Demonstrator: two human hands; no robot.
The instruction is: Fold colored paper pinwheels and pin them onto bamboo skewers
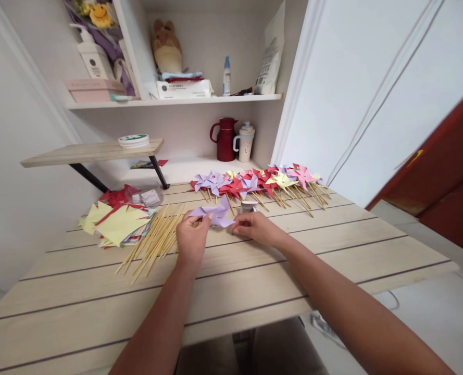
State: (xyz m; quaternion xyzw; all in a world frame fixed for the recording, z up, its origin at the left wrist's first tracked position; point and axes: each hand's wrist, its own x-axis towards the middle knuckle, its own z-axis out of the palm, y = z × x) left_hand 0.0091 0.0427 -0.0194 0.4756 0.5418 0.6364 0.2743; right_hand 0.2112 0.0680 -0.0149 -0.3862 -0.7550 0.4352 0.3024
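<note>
Pinched between the thumb and fingers of my left hand (194,234) is a purple paper pinwheel (217,212), raised a little above the table. My right hand (254,228) is closed, with its fingertips at the pinwheel's right-hand blade; whether they grip the blade or something small is hidden. Just behind the right hand stands a small grey-and-white box (248,206). Thin wooden sticks (157,237) lie in a loose bundle to the left of my left hand.
Finished pinwheels (262,182) on sticks lie in a row along the table's back. Cut paper pieces (120,224) are piled at left beside a clear plastic container (147,198). A small raised stand (98,152), a red jug (226,139) and a cup (246,143) are behind.
</note>
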